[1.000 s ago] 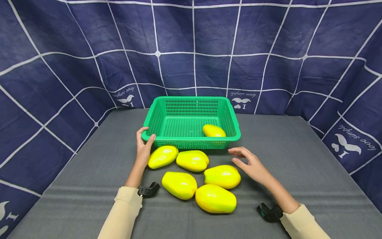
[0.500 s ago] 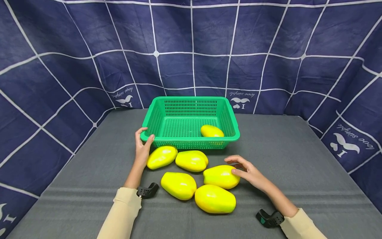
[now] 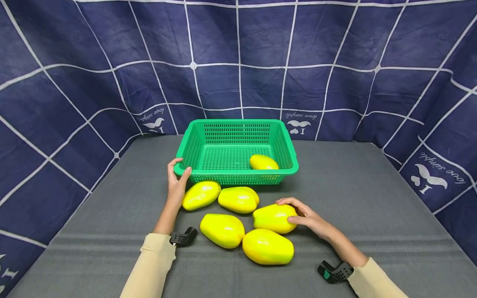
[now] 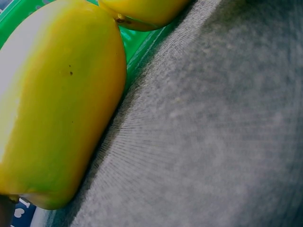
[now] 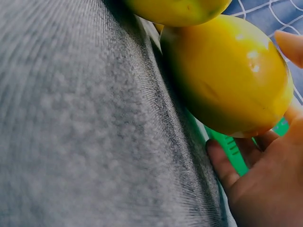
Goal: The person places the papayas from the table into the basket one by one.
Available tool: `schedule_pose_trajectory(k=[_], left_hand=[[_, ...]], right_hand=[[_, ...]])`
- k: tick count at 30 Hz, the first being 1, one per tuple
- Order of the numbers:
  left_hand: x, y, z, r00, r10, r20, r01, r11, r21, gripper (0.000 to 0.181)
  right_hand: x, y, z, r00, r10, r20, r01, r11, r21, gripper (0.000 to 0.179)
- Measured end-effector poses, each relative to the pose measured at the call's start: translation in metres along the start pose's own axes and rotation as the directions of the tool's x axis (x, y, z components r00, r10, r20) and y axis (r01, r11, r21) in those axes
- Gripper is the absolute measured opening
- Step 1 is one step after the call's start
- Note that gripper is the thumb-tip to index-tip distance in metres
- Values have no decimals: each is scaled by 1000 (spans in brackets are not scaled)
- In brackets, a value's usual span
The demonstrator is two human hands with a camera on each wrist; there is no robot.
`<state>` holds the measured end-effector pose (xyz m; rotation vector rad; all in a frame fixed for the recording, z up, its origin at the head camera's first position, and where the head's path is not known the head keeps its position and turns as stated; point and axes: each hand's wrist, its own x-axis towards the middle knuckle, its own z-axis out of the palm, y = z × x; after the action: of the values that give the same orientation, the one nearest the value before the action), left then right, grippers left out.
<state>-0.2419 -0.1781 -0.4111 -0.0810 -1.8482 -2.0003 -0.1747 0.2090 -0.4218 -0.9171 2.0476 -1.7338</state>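
At its front-left corner, my left hand (image 3: 177,184) holds the rim of a green plastic basket (image 3: 238,171), thumb at the front and fingers at the left side. One yellow papaya (image 3: 263,162) lies inside the basket, toward its right. My right hand (image 3: 307,217) grips another papaya (image 3: 273,218) on the table from its right end, thumb on the near side and fingers over the far side. The right wrist view shows this papaya (image 5: 227,75) close to the palm. A papaya (image 4: 61,109) fills much of the left wrist view.
Two papayas lie before the basket: a left one (image 3: 201,195) near my left wrist and a middle one (image 3: 238,200). Two more, a left one (image 3: 222,231) and a right one (image 3: 268,247), lie nearer me. A navy curtain (image 3: 261,82) hangs behind the grey tabletop (image 3: 354,186).
My right hand has come down and to the left, from beside the papaya onto it, and its fingers have closed round the right end. The left hand stays on the basket rim.
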Motion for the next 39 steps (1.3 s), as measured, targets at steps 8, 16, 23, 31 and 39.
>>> schedule_pose_trajectory(k=[8,16,23,31,39], left_hand=[[1,2,0,1000,19,9,-20,1000,12,41],[-1,8,1,1000,19,6,-19,1000,2,41],[2,7,0,1000,1,4,-1,1000,-3,44],[0,1,0,1000,16,5,-16,1000,16,41],[-1,-1,0,1000,23,-3,-23,999,29,41]], right_hand=[[0,2,1,997,82,11,-82,997,-11,50],[1,2,1,995,100,-24,-101,995,-25,54],[3,0,2,984,149,-96,-153,987,-38,52],[1,0,2,984,157,-84,-156,988,20,51],[1,-5,1,988,78,-135,-78,997,5,50]])
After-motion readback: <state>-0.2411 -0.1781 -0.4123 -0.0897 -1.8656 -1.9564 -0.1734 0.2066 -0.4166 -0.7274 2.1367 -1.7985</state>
